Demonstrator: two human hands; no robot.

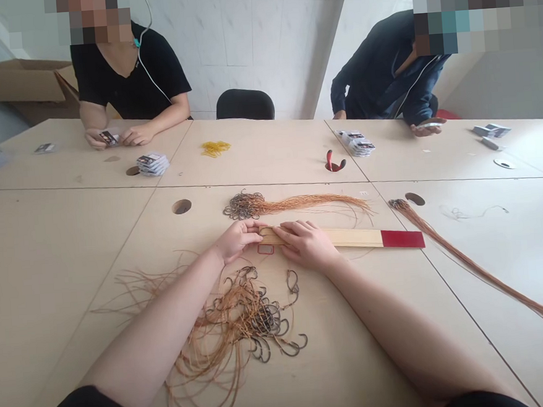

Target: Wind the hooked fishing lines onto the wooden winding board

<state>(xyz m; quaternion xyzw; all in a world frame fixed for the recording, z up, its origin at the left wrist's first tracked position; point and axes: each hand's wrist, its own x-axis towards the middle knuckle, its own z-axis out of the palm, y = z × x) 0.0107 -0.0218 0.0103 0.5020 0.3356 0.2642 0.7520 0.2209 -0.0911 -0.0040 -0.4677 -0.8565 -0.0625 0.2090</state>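
My left hand [238, 240] and my right hand [305, 244] meet on the near end of a flat wooden slat [343, 237], whose far end is red. Their fingers press on the wood from both sides. A small red square outline [265, 249] shows just under the slat's end. Below my forearms lies a tangled heap of dark fishing hooks with orange snells [245, 317]. A second bundle of hooks and orange line [253, 205] stretches just beyond my hands, and a third [471, 264] runs down the table's right side.
Across the joined beige tables [66, 267], a person in a black top [127, 77] handles small packets, and a person in a dark jacket [388, 74] holds something. Stacks of packets [152, 164], yellow rubber bands [215, 148] and cable holes [181, 207] lie between us.
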